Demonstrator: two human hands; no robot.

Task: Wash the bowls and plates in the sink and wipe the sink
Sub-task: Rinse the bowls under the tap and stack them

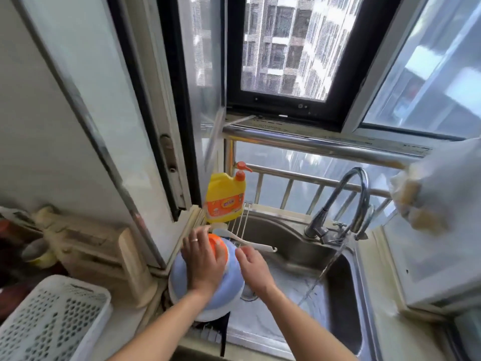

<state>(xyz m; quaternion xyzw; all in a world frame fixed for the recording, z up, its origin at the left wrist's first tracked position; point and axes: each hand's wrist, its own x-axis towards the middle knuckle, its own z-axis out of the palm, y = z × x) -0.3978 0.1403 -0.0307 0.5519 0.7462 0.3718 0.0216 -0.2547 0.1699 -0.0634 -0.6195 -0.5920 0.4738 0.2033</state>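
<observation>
Stack of upturned bowls (208,280) sat at the sink's (294,230) 9 o'clock edge, half over the counter lip: wide pale blue one at the bottom, smaller blue above, orange-and-white bowl (217,242) on top. Left hand (204,261) lay spread over the top bowl, fingers splayed and lightly curved round its dome, ring visible; looked like a steadying press more than a grip. Right hand (251,264) was just at 3 o'clock of the stack, fingers relaxed and loose, holding nothing I could see, fingertips near the top bowl's rim; contact unclear. Faucet (346,201) at 1 o'clock of the stack was running, stream landing in the basin well apart from the bowls. Judgement: the step was taking a bowl off the stack to rinse. Best done by keeping the left palm down on the pile, lifting one bowl only, carrying it fully over the basin before tilting; wet glaze would slip and the stack overhung the edge. Detergent bottle (226,198) stood at 12 o'clock, brush (244,239) across the wire rack (240,222) beside it. White perforated basket (52,319) at 8 o'clock. Hard to read: bowl insides hidden, no plates seen, the drain partly covered by the right wrist, motion blur throughout, a dark object under the stack unidentifiable, a white blurred mass at far 3 o'clock cut off.
</observation>
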